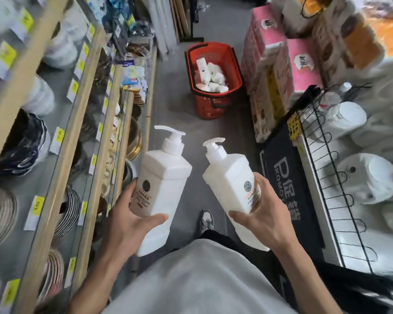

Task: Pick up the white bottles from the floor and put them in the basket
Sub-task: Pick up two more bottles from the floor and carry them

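A grey floor (168, 98) runs away down a shop aisle, with long shelves (55, 123) of bowls and plates on the left and stacked pink packs (302, 64) and a wire rack (327, 177) on the right. A red basket (210, 109) stands on the floor at the far end of the aisle, just beside the pink packs, and several white bottles (211, 75) already lie in it. Both forearms reach forward from the near edge, bare, angled inward toward each other. The left bottle (166, 189) is held almost upright with its pump at the far end; the right bottle (232, 182) tilts to the left, pump also pointing away. The two are near each other but apart, and both are well short of the basket and off the floor. The left hand (132, 214) grips its bottle low on the body, fingers wrapped round the left side and the thumb across the front. The right hand (261, 211) grips its bottle the same way, fingers curled over the labelled right side, thumb lying across the near face. A shoe (206, 220) shows on the floor between the bottles.
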